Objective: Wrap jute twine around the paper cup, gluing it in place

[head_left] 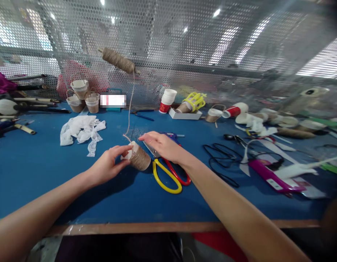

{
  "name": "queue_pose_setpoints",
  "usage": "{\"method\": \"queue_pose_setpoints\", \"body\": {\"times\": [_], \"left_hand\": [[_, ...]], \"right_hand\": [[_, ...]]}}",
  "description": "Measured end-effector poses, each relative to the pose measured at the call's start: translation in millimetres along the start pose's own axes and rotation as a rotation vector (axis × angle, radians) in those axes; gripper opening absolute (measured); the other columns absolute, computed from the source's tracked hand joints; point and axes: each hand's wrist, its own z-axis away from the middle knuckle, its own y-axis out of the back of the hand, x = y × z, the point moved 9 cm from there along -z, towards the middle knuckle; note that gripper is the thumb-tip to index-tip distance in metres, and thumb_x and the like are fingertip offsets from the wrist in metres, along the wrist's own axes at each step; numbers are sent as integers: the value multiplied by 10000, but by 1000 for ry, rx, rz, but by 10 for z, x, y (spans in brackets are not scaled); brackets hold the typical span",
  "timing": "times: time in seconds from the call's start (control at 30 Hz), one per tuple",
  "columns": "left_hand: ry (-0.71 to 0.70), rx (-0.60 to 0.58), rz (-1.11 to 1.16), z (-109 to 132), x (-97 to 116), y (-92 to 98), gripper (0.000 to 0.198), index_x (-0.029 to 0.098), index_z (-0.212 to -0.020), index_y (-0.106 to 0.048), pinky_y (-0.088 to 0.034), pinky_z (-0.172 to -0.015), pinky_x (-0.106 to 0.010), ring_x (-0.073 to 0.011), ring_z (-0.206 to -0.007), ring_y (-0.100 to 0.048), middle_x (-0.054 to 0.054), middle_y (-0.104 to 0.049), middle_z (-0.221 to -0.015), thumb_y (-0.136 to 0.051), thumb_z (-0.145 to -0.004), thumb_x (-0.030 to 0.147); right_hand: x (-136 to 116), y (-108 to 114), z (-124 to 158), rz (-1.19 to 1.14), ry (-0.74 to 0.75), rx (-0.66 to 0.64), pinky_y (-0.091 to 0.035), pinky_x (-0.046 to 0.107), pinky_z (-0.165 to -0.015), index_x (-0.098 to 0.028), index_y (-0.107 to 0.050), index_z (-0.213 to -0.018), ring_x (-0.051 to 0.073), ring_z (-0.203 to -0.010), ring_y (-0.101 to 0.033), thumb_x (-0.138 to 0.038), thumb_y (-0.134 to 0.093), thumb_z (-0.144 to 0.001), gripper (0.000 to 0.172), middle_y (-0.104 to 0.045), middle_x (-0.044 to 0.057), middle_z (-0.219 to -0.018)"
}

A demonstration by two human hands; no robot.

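Observation:
My left hand (115,160) grips the rim of a small paper cup (141,159) wrapped in brown twine, tilted on its side over the blue table. Thumb and fingers are closed at its white open end. A strand of twine (130,105) runs from the cup up to a twine roll (119,60) on a stick. My right hand (164,145) is just right of the cup, fingers stretched out, above the blades of scissors (168,176) with yellow and red handles. Behind that hand lies a blue glue gun (171,137), partly hidden.
White lace (81,129) lies to the left, with small twine-covered baskets (92,102) behind it. Stacked paper cups (167,100) and a white box (184,114) stand at the back. Black cable (221,160) and a magenta device (272,176) are on the right.

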Motion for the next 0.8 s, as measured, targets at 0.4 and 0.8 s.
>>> {"method": "queue_pose_setpoints", "body": {"times": [0.4, 0.8], "left_hand": [[6, -30, 62, -8, -49, -24, 370, 114, -1148, -528, -464, -764, -317, -187, -815, -588, -94, -624, -901, -482, -802, 239], [18, -82, 78, -1, -6, -69, 236, 130, -1004, -563, -453, -737, -298, -182, -804, -568, -88, -632, -900, -464, -824, 246]], "right_hand": [[-315, 52, 48, -404, 119, 76, -432, 263, -649, -151, -583, -709, 121, -674, -538, -304, -553, -775, 170, -599, 27, -748], [-104, 107, 236, -379, 111, 291, -441, 261, -620, -172, -547, -701, 124, -653, -528, -288, -573, -776, 141, -570, 11, -700]]}}
